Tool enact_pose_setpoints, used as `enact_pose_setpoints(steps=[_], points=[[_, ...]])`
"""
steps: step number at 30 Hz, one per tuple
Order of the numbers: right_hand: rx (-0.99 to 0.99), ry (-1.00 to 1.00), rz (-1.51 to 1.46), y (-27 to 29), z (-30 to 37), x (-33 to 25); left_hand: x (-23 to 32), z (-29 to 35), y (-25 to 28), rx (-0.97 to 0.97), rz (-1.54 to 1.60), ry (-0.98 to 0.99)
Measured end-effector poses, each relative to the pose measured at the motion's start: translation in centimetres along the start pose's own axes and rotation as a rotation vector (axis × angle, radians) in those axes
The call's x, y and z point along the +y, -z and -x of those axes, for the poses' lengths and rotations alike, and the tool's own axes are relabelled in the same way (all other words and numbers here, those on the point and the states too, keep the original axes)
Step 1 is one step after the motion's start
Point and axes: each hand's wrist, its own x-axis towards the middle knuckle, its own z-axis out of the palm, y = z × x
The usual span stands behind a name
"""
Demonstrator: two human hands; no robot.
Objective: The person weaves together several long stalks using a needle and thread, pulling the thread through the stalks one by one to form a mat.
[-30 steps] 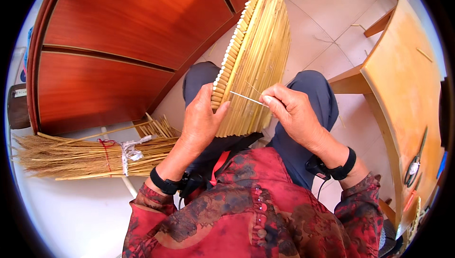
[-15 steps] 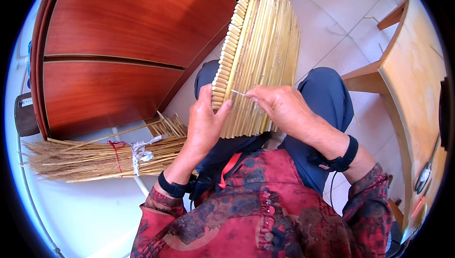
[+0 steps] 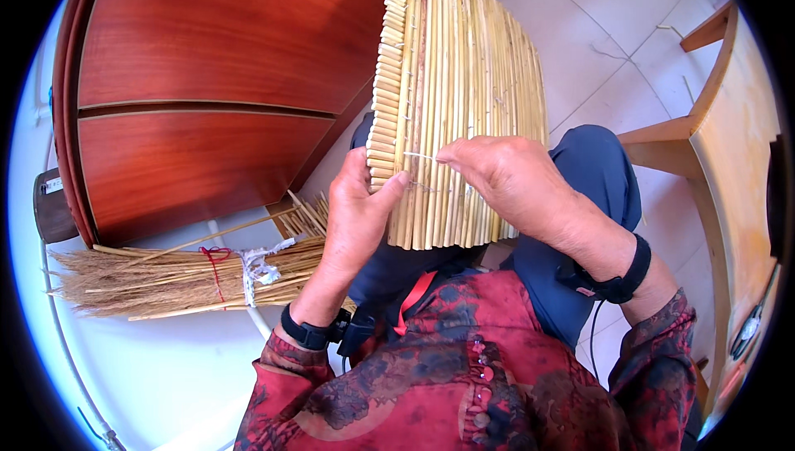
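Note:
A panel of pale straw-coloured stalks [image 3: 472, 78], laid side by side, stands tilted over my knees. A row of short cut stalk ends [image 3: 386, 103] runs along its left edge. My left hand [image 3: 360, 202] grips the lower part of that edge, the thumb lying on the front face and the fingers out of sight behind. My right hand [image 3: 509, 178] is closed in a pinch over the face. From its fingertips a thin white thread [image 3: 421, 155] runs left to the panel near the edge; whether a needle is there is too small to tell.
Reddish-brown cabinet doors [image 3: 207, 153] stand at the left. Below them lies a bundle of feathery dry stalks [image 3: 182, 277], tied with red string and a white strip. A wooden stool or bench [image 3: 737, 136] is at the right, on a tiled floor [image 3: 596, 45].
The panel has turned slightly and shows more of its front face. My right hand has shifted a little to the right, still pinching the thread. My left hand keeps its hold on the edge.

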Motion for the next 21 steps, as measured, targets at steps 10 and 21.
enact_pose_setpoints(steps=[10, 21], points=[[-0.177, 0.007, 0.172, -0.5, -1.4, -0.2, 0.5, -0.4, 0.2, -0.010, 0.186, 0.060], [-0.203, 0.007, 0.145, 0.1, -2.0, -0.7, 0.8, -0.2, 0.3, -0.020, 0.191, 0.073]])
